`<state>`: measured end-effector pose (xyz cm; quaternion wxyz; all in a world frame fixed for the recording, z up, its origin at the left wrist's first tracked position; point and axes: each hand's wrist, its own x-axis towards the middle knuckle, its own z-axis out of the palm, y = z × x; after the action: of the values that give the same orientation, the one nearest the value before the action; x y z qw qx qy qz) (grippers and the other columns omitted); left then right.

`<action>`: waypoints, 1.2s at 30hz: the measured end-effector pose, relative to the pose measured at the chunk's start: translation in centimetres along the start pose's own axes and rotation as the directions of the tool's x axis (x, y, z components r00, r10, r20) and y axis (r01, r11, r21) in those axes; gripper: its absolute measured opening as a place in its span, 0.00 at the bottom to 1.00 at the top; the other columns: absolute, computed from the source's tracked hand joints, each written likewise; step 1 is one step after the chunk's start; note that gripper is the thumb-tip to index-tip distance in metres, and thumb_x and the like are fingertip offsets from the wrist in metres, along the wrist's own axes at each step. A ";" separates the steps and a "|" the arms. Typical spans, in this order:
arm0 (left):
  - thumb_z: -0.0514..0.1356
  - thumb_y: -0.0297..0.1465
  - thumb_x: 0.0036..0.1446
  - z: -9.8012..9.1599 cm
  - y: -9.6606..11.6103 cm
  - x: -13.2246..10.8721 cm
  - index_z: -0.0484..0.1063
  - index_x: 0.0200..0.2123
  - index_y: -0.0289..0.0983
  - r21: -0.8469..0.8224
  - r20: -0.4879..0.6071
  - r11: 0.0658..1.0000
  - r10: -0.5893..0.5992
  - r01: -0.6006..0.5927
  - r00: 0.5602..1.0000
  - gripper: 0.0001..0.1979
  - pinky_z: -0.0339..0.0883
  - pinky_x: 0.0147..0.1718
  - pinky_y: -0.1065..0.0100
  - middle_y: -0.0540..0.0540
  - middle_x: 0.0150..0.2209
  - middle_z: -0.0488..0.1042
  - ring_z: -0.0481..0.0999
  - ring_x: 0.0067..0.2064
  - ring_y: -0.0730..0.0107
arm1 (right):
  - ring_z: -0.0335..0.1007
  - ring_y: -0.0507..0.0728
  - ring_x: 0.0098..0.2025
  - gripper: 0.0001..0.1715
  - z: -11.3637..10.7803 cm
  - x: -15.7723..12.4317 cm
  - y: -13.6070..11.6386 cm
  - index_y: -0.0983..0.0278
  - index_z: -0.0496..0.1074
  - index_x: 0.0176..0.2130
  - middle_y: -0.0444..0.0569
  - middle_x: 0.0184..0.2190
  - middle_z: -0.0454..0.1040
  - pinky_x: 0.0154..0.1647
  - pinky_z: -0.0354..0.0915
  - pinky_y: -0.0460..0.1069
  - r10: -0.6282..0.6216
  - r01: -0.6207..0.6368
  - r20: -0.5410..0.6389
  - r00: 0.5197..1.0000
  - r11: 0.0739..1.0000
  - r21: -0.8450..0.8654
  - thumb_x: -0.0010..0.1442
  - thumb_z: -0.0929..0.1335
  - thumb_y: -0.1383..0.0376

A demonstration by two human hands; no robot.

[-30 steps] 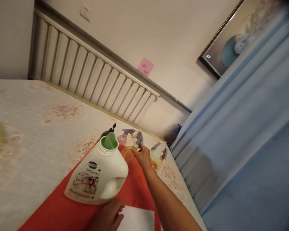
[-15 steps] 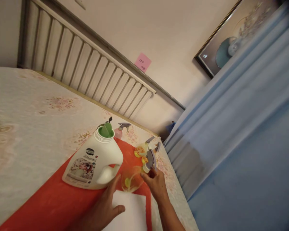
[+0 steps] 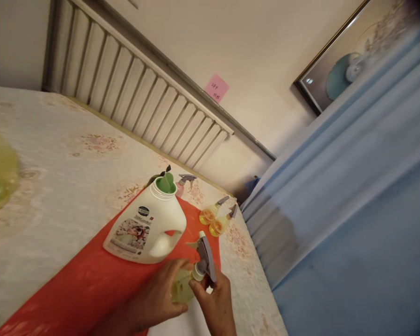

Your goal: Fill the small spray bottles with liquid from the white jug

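A spray bottle [image 3: 182, 285] with a clear yellowish body and a grey trigger head is between my hands, over a white sheet [image 3: 192, 322]. My left hand [image 3: 157, 296] is wrapped round the bottle's body. At the neck, my right hand [image 3: 215, 298] grips the collar just under the spray head [image 3: 206, 256], which sits on the bottle. Just beyond, a large white detergent jug [image 3: 150, 228] stands uncapped, its green spout showing in the mouth. The bottle's base is partly covered by my fingers.
A red mat [image 3: 73, 280] lies under the jug. Two spray bottles with orange liquid [image 3: 207, 216] stand at its far right corner, and a pink spray bottle [image 3: 180, 187] behind the jug. A yellow-green basin [image 3: 0, 168] is at the left edge. A blue curtain [image 3: 353, 200] hangs at right.
My left hand has moved from open beside the bottle to closed round its body. My right hand, with the spray head, has come nearer. The view has shifted slightly left.
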<state>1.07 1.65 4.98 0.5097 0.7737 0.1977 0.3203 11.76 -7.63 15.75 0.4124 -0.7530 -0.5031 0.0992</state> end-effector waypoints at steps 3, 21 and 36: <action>0.62 0.24 0.39 -0.2 0.3 -0.1 0.57 0.57 0.44 0.022 -0.009 1.000 0.019 -0.018 1.000 0.39 0.60 0.58 0.56 0.44 0.57 0.68 0.66 0.59 0.54 | 0.59 0.51 0.24 0.04 0.2 -0.2 0.4 0.64 0.73 0.29 0.38 0.20 0.64 0.26 0.58 0.45 0.014 -0.014 -0.021 1.000 0.999 0.030 0.47 0.71 0.70; 0.62 0.26 0.41 -3.2 1.9 -1.5 0.59 0.56 0.44 0.083 0.024 0.994 -0.073 0.071 0.997 0.36 0.62 0.56 0.59 0.45 0.56 0.68 0.66 0.59 0.55 | 0.64 0.52 0.26 0.14 1.1 -1.5 1.0 0.64 0.74 0.39 0.41 0.23 0.68 0.27 0.64 0.46 0.096 -0.049 -0.111 0.989 0.929 0.367 0.52 0.72 0.60; 0.62 0.29 0.46 -5.1 0.5 -3.6 0.58 0.57 0.43 0.070 -0.047 0.994 -0.078 0.081 0.996 0.33 0.64 0.54 0.59 0.43 0.56 0.68 0.67 0.57 0.54 | 0.73 0.55 0.30 0.15 -0.1 -2.0 -1.9 0.64 0.73 0.39 0.49 0.33 0.77 0.33 0.69 0.52 0.072 0.097 -0.180 0.981 0.620 0.779 0.52 0.74 0.61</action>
<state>-5.04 2.53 5.74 0.4894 0.7757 0.2511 0.3095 9.59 -9.04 16.64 0.7469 -0.4999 -0.3721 0.2320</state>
